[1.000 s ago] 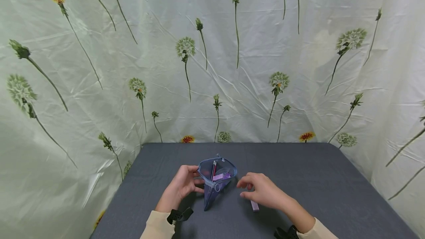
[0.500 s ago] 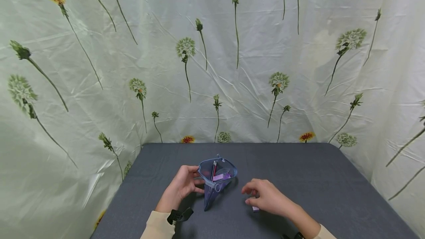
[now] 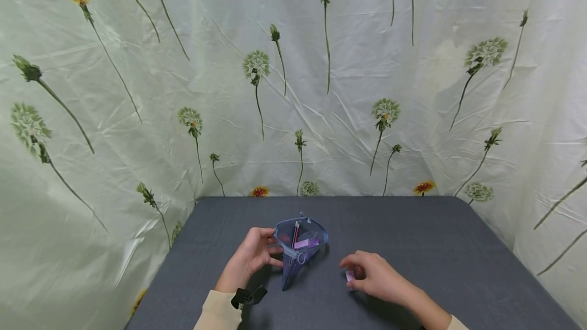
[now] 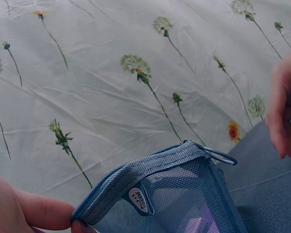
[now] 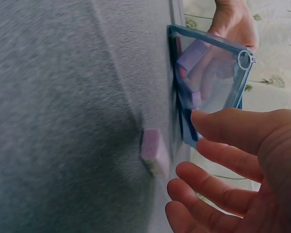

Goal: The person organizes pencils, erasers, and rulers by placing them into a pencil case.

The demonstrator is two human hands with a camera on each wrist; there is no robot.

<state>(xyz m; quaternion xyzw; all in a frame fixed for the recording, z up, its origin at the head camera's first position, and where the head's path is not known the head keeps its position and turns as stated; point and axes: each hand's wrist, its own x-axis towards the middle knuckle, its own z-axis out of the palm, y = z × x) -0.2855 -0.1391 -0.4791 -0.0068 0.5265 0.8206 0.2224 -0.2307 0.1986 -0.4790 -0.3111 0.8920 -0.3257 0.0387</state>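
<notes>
My left hand (image 3: 251, 254) holds a blue mesh zip pouch (image 3: 293, 265) at its left side. In the left wrist view, thumb and finger pinch the rim of the pouch (image 4: 160, 167) at one end of the zip. The mouth of the pouch is spread wide. Inside are slim pencils (image 3: 295, 233) and light purple blocks (image 5: 193, 56) that look like erasers. To the right, my right hand (image 3: 378, 279) hovers with loosely bent fingers over another light purple eraser-like block (image 3: 350, 275). In the right wrist view this block (image 5: 154, 150) lies on the table, apart from the fingers.
A dark grey cloth-covered table (image 3: 412, 233) carries everything. Behind it hangs a pale curtain (image 3: 348, 116) printed with dandelions. A metal zip ring (image 4: 218, 155) sticks out from the pouch's end. A black wrist strap (image 3: 247, 297) is on the left wrist.
My right hand has drawn away from the pouch, moving right and toward me, and now stands around the loose purple block. The left hand and the pouch stay put.
</notes>
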